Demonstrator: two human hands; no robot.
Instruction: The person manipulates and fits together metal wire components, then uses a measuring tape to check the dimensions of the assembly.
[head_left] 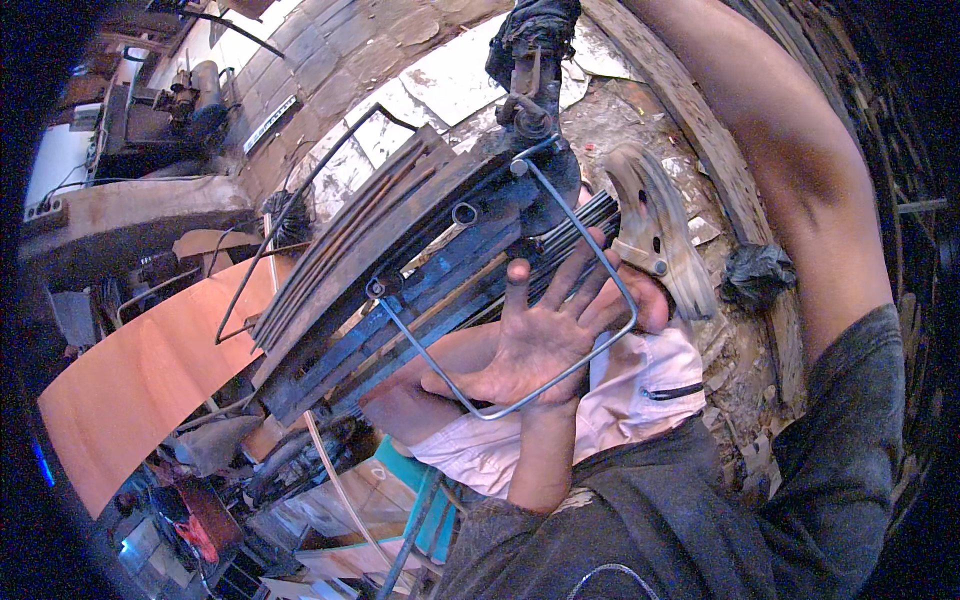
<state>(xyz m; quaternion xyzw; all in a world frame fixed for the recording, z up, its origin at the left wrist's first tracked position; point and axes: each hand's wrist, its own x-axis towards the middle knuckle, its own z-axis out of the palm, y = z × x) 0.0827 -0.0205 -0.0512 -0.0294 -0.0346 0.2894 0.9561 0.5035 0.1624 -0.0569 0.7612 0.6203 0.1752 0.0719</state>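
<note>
My left hand [545,345] is open near the middle, palm up and fingers spread. A thin metal rod [625,285], bent into a wide U, passes in front of its palm and fingers; whether they touch I cannot tell. The rod's ends meet a dark metal bench [330,370], one beside a small ring [376,288], the other near a bolted metal fitting [530,120] with black wrapping on top. Another ring [464,214] lies on the bench. My right arm [800,170] stretches up past the top edge, its hand outside the picture.
Thin rods [350,215] lie along the bench. At left are a curved orange-brown sheet [160,365] and a bent dark rod [265,240]. A pale clog [655,235] stands on littered ground by a wooden beam [700,130]. Machinery [190,105] sits at upper left.
</note>
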